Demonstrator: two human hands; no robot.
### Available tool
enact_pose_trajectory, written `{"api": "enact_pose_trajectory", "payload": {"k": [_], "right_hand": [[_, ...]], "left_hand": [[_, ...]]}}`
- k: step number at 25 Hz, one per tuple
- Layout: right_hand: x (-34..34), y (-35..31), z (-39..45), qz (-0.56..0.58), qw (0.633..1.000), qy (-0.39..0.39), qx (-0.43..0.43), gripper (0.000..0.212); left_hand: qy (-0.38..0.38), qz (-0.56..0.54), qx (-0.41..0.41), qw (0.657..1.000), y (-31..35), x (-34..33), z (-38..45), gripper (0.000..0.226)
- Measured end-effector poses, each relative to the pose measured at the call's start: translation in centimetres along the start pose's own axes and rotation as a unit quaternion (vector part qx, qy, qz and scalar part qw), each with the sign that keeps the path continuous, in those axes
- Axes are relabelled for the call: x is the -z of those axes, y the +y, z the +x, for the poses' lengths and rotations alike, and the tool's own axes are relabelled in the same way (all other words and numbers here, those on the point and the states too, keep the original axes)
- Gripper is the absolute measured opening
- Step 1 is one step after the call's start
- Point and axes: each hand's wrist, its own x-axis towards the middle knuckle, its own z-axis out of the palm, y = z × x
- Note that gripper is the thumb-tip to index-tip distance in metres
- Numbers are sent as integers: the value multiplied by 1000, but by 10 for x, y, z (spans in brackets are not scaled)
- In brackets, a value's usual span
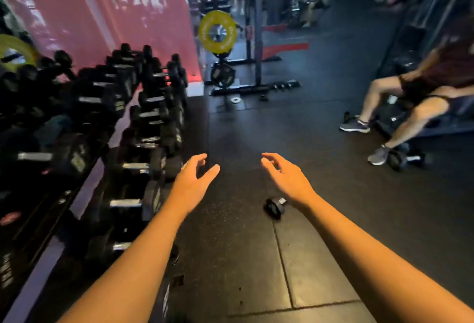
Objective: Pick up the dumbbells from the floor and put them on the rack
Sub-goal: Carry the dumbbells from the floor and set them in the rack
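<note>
Your left hand (191, 179) is open, with the fingers spread and a little bent. It holds nothing. Your right hand (284, 177) is open the same way and is empty too. The 2 hands are apart, out in front of you, above the floor (333, 233).

1 dumbbell (275, 207) lies on the floor just under your right wrist. Your arm hides part of it. The rack (84, 181) stands on your left, full of black dumbbells. Your left hand is near its edge.

Far off on the right, a person (415, 107) sits on a bench, with another dumbbell (405, 160) by their shoe.
</note>
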Motion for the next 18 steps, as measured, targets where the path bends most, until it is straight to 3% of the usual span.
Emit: {"api": "enact_pose_trajectory", "payload": {"k": [6,11,18], "right_hand": [[48,61,9,-42,990,99,-92,54],[84,115,31,-65,979,120,-154,52],[107,200,120,-109,972,73,-193,54]], "left_hand": [[-138,45,-36,989,22,-86,79,52],[-163,57,-33,984,31,-161,122,62],[-116,18,104,988,21,-234,209,73]]}}
